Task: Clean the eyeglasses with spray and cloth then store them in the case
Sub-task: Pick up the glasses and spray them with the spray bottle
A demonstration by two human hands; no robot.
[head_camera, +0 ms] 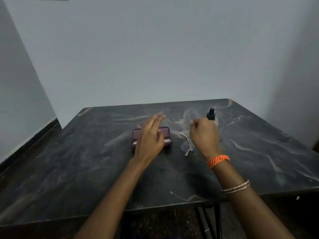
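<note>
No readable labels; one case (166,131), one glasses (185,144), one spray bottle (211,114). Left hand (149,137) hovering straight-fingered, right hand (204,135) curling, grip unclear.

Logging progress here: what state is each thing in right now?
case: open, on the table
eyeglasses: on the table, beside the case
spray bottle: upright, cap on
left hand: fingers straight, over the case
right hand: fingers curled, grip unclear
</note>
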